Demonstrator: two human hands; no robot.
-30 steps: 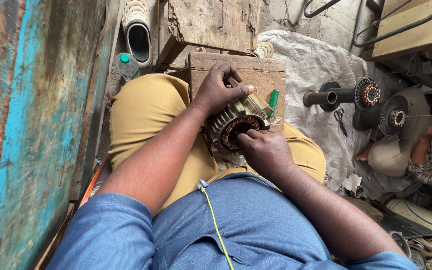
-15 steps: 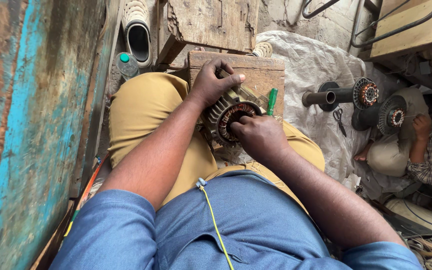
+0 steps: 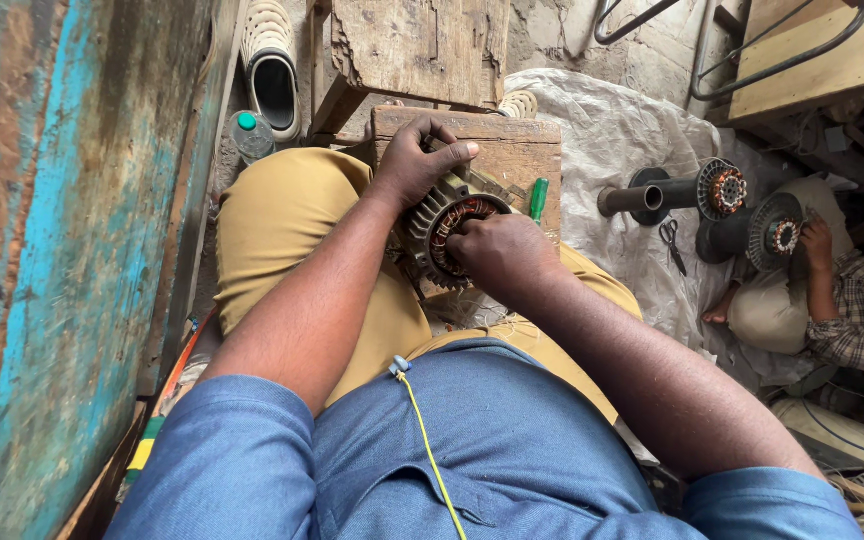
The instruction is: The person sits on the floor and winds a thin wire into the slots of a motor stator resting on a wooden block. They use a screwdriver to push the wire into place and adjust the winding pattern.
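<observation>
A ribbed grey motor stator (image 3: pixel 449 222) with copper windings rests in my lap against a small wooden block (image 3: pixel 497 150). My left hand (image 3: pixel 415 160) grips the stator's top rim from the far side. My right hand (image 3: pixel 497 252) is curled at the stator's open face, fingers pressed on the copper windings; whether it holds anything is hidden. A green-handled screwdriver (image 3: pixel 538 199) lies on the block just right of the stator. I sit in tan trousers and a blue shirt.
A worn blue wooden wall (image 3: pixel 62 250) stands close on the left. A shoe (image 3: pixel 274 80) and a plastic bottle (image 3: pixel 249 132) lie ahead. On a white sheet (image 3: pixel 612 140) right: a stator on a black stand (image 3: pixel 714 188), scissors (image 3: pixel 672 240), another person's hand on a second stator (image 3: pixel 782 232).
The view has shifted slightly and the stator sits a little higher in frame. My right hand has moved from the stator's lower edge onto its open face.
</observation>
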